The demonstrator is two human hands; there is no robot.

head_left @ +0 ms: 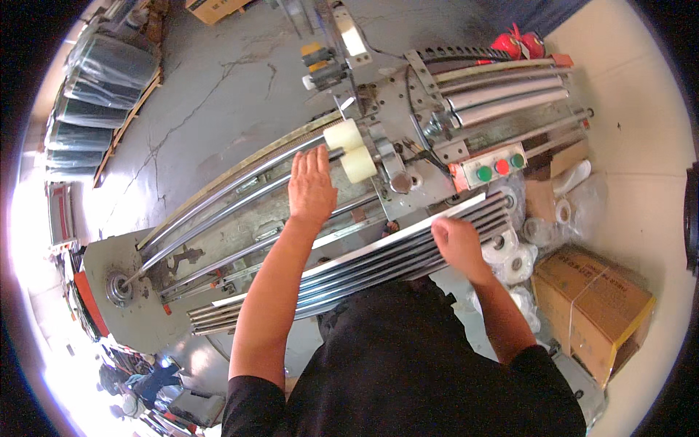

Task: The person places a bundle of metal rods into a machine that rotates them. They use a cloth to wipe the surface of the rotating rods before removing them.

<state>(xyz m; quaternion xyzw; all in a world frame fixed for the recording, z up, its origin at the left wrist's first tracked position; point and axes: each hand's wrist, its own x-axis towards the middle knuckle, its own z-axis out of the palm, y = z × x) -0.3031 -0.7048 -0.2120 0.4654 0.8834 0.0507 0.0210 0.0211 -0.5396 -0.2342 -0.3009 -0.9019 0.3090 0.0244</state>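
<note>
My left hand point(313, 185) lies flat, palm down, over the long metal rods of a machine, its fingertips by a thin shaft. Just right of those fingertips, two cream plastic rollers point(350, 151) sit at the edge of a metal carriage plate point(404, 205). My right hand point(456, 243) is curled at the near side, on or just above a row of several long metal bars point(371, 262); whether it grips one cannot be told. A control box point(489, 166) with green and red push buttons is mounted beyond the right hand.
Wrapped rolls point(513, 257) and a cardboard box point(592, 306) stand at the right by the wall. The machine's end plate point(109, 306) is at the left. Large dark wrapped rolls point(104, 93) rest on a pallet at the upper left. People point(155, 382) are at the lower left.
</note>
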